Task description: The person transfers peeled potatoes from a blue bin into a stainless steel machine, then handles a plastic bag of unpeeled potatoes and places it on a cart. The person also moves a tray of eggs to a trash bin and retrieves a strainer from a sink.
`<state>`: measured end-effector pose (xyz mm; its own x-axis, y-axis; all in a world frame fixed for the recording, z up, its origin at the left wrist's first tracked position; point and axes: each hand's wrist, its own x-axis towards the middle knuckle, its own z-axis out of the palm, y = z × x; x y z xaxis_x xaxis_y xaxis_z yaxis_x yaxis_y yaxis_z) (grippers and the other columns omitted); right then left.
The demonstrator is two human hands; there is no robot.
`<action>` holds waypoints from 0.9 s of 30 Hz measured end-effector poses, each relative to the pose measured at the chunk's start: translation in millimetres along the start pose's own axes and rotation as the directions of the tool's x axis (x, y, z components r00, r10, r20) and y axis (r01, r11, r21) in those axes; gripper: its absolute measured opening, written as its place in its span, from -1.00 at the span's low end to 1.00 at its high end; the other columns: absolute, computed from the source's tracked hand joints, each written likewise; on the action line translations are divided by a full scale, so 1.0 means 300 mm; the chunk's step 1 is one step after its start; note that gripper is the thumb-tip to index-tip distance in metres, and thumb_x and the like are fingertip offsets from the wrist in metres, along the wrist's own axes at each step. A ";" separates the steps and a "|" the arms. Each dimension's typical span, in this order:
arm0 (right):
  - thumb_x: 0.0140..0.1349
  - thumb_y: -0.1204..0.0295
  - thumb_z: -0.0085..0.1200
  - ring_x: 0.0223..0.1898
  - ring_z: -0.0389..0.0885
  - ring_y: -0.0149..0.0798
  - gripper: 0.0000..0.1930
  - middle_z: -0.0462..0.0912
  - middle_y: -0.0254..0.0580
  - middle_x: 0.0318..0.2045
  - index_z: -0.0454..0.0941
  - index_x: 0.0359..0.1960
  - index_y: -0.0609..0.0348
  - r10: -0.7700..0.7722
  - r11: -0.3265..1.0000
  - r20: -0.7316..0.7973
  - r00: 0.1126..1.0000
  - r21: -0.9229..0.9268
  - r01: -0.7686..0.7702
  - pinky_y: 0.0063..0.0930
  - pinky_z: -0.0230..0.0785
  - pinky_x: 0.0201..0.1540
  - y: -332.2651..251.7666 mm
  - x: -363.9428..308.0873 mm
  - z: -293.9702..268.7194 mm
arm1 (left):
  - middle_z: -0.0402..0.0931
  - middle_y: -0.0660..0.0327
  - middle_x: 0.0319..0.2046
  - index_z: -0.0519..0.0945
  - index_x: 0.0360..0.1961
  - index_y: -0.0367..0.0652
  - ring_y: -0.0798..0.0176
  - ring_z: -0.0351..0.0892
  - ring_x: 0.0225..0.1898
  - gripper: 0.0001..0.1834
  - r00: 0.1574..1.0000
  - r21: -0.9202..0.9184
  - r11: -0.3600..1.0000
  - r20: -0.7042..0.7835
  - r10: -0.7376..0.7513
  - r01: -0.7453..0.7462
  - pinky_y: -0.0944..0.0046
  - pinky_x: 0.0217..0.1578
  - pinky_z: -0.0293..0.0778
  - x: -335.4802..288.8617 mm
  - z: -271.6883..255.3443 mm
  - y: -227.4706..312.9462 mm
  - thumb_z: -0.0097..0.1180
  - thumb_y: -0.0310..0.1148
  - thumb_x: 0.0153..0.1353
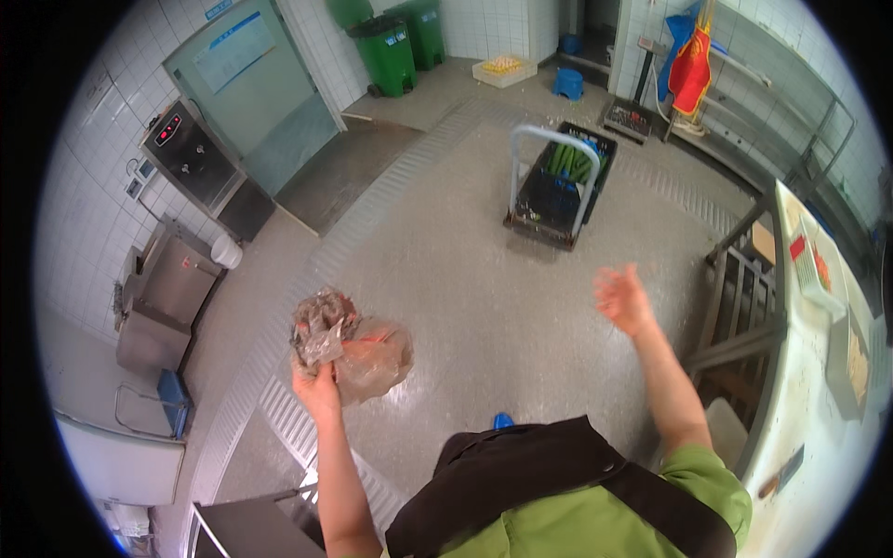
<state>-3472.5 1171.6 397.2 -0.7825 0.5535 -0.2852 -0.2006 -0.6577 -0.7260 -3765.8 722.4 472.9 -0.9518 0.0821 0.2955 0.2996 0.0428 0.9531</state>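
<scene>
A crumpled clear plastic bag (pixel 374 358) with reddish marks is gripped in my left hand (pixel 319 389), out in front of me above the floor. The bunched part of the bag sticks up past my fingers, and a looser part hangs to the right. What, if anything, is inside the bag cannot be made out. My right hand (pixel 623 299) is stretched forward with its fingers apart and nothing in it. Beyond that hand stands a flat hand cart (pixel 549 209) with a grey handle, carrying a black crate (pixel 600 177) of long green vegetables (pixel 569 164).
Along the right runs a white worktable (pixel 805 446) with a knife (pixel 781 471) and a white tray (pixel 819 270). Green wheeled bins (pixel 384 58), a crate of yellowish items (pixel 504 72) and a blue stool (pixel 568 84) stand far back. A steel water dispenser (pixel 200 158) is at the left wall.
</scene>
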 end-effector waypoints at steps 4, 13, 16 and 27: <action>0.24 -0.16 -0.25 -0.33 0.56 -0.34 -0.40 0.58 -0.24 -0.29 0.44 -0.05 0.14 0.193 0.980 0.231 0.954 -0.098 -0.174 -0.41 0.40 -0.31 0.057 0.529 0.368 | 0.53 0.23 -0.23 0.49 -0.11 -0.29 0.40 0.47 -0.23 -0.71 0.999 0.047 0.999 0.022 -0.024 0.023 0.42 -0.22 0.39 0.389 0.114 -0.081 0.11 -0.57 0.09; 0.27 -0.04 -0.16 -0.37 0.49 -0.33 -0.56 0.56 -0.32 -0.38 0.48 -0.18 0.08 0.294 0.950 -0.054 0.954 -0.089 -0.298 -0.40 0.34 -0.29 -0.011 1.395 0.545 | 0.55 0.22 -0.21 0.50 -0.11 -0.30 0.35 0.50 -0.18 -0.67 0.994 0.058 0.998 0.104 -0.039 0.033 0.36 -0.15 0.42 1.350 0.644 -0.329 0.13 -0.63 0.03; 0.26 0.04 -0.09 -0.42 0.50 -0.33 -0.64 0.57 -0.33 -0.43 0.50 -0.21 0.06 0.188 0.977 -0.149 0.971 -0.071 -0.200 -0.42 0.34 -0.35 -0.140 1.569 0.549 | 0.54 0.24 -0.20 0.49 -0.09 -0.28 0.36 0.49 -0.17 -0.66 0.975 -0.070 0.994 0.211 -0.066 0.082 0.37 -0.15 0.42 1.700 0.908 -0.378 0.13 -0.63 0.05; 0.28 0.19 -0.07 -0.49 0.44 -0.39 -0.77 0.52 -0.39 -0.47 0.46 -0.25 0.05 0.047 0.999 -0.263 0.964 -0.013 -0.052 -0.52 0.28 -0.46 -0.559 2.701 0.583 | 0.55 0.24 -0.21 0.50 -0.12 -0.30 0.39 0.49 -0.20 -0.69 0.942 -0.103 0.994 0.337 -0.003 0.039 0.40 -0.16 0.40 2.740 1.857 -0.546 0.14 -0.60 0.04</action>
<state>-4175.9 1641.0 397.3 -0.6082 0.6371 -0.4735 -0.1520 -0.6789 -0.7183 -4560.7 1337.4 523.4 -0.8748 0.4126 0.2539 0.2535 -0.0566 0.9657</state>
